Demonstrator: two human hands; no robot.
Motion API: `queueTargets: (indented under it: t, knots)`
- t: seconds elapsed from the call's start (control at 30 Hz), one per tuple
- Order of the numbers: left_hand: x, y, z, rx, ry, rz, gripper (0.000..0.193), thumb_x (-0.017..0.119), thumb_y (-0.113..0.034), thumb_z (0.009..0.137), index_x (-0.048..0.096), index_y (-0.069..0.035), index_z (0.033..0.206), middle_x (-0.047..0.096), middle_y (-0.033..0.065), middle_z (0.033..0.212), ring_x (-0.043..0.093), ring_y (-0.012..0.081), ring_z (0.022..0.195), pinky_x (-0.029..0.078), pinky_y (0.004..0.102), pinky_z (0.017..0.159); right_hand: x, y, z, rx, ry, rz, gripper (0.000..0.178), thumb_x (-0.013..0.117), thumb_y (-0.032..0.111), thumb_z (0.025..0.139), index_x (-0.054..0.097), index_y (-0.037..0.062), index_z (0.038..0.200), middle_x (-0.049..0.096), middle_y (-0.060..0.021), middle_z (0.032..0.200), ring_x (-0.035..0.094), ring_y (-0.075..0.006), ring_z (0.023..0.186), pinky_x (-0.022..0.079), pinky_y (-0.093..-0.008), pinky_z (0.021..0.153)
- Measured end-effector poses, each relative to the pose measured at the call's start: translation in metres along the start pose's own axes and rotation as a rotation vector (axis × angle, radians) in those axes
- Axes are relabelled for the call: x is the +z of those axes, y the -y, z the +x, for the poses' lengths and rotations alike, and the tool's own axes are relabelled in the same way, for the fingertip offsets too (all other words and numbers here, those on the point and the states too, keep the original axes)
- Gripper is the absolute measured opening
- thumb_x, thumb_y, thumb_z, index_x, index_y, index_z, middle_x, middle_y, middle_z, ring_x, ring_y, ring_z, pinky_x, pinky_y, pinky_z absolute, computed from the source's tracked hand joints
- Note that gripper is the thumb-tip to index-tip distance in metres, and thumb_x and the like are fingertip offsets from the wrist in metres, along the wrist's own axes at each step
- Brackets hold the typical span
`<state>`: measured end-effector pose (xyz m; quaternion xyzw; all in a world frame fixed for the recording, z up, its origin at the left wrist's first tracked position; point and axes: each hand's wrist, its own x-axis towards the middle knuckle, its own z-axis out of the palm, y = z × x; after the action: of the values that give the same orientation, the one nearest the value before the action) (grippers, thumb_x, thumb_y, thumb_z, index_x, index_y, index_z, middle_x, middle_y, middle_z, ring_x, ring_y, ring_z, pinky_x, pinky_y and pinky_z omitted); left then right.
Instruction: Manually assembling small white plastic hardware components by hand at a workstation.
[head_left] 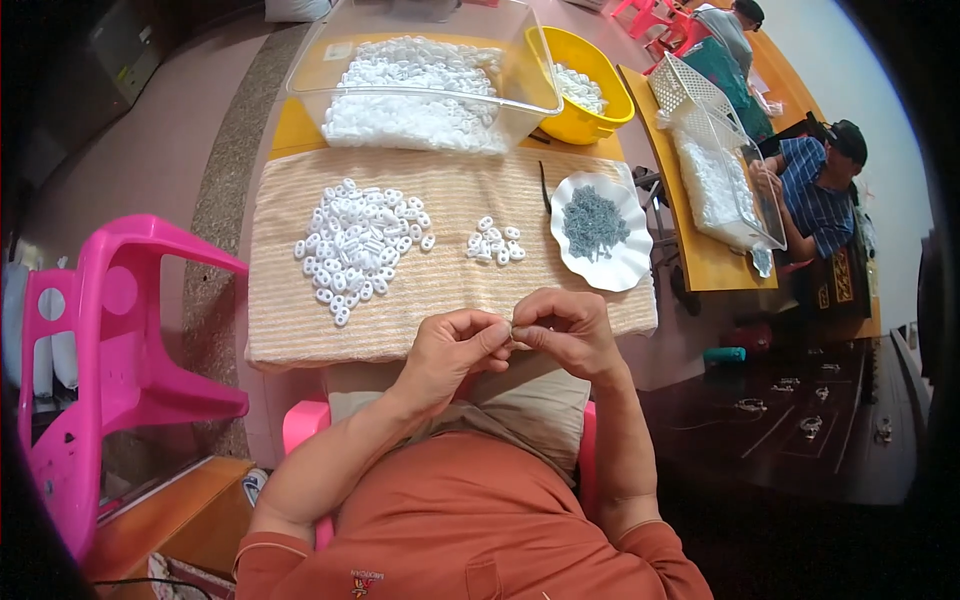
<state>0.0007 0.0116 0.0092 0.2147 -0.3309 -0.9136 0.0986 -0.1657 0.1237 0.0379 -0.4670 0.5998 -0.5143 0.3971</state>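
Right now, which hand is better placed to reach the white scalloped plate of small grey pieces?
Probably the right hand: the white scalloped plate lies ahead and slightly right of it. The left hand sits farther off. Both are pinched close together, so neither looks free.

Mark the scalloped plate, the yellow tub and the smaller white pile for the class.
Scalloped plate [602, 275]: head view, near rim.
Yellow tub [582, 125]: head view, front wall.
Smaller white pile [494, 243]: head view, middle pieces.

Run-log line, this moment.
left hand: pinched | right hand: pinched | held item: unclear | cloth: large white pile, small white pile | white dish: grey pieces
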Motion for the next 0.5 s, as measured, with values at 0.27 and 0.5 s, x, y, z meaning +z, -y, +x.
queueTargets:
  t: [0.27, 0.5]
  knots:
    - [-0.003, 0.0, 0.003, 0.008, 0.036, 0.042, 0.015, 0.062, -0.014, 0.092, 0.063, -0.001, 0.099, 0.065, 0.0043, 0.085, 0.062, 0.0094, 0.075, 0.054, 0.0218, 0.067, 0.004, -0.01, -0.001, -0.013, -0.034, -0.004, 0.01, 0.064, -0.01, 0.082, 0.062, -0.0057, 0.09, 0.061, -0.0103, 0.09, 0.063, -0.0141, 0.078, 0.052, -0.0239, 0.066]
    - [-0.006, 0.001, 0.004, -0.001, 0.029, 0.029, 0.014, 0.058, -0.015, 0.094, 0.061, -0.002, 0.098, 0.064, 0.0039, 0.087, 0.061, 0.0093, 0.076, 0.053, 0.0222, 0.068, 0.013, -0.017, -0.002, 0.02, -0.08, 0.074, 0.009, 0.06, -0.011, 0.083, 0.061, -0.0065, 0.091, 0.061, -0.0109, 0.091, 0.065, -0.0147, 0.079, 0.054, -0.0251, 0.07]
